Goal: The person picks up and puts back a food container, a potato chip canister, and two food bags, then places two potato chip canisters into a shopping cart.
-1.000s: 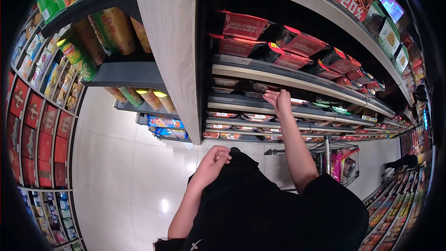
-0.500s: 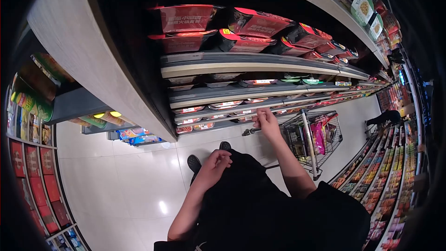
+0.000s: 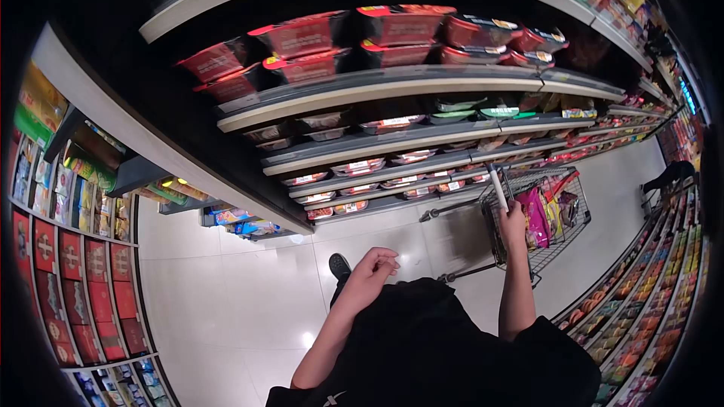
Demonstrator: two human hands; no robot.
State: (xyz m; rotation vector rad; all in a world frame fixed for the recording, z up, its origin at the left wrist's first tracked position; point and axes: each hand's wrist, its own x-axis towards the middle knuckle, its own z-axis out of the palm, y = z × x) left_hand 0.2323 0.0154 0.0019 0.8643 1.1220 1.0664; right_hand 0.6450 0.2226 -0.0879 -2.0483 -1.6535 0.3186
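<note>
My right hand (image 3: 513,222) is wrapped round the light-coloured handle (image 3: 498,187) of a wire shopping cart (image 3: 581,207). A bright pink bag (image 3: 537,218) and other colourful packages lie in the cart's basket. My left hand (image 3: 375,265) hangs in front of my body, above the floor, with its fingers curled in and nothing visible in them. Part of the inside of that hand is hidden.
Shelves ahead hold red-and-black food boxes (image 3: 309,34) and lower rows of packed trays (image 3: 362,167). A shelf end panel (image 3: 177,136) juts out at the left, with red cartons (image 3: 98,294) beyond. Another packed shelf (image 3: 641,279) runs along the right. Another person (image 3: 671,175) is farther down the aisle.
My right hand has moved from beside the cart onto its handle and closed round it. The view has shifted, and my left hand stays curled in front of me.
</note>
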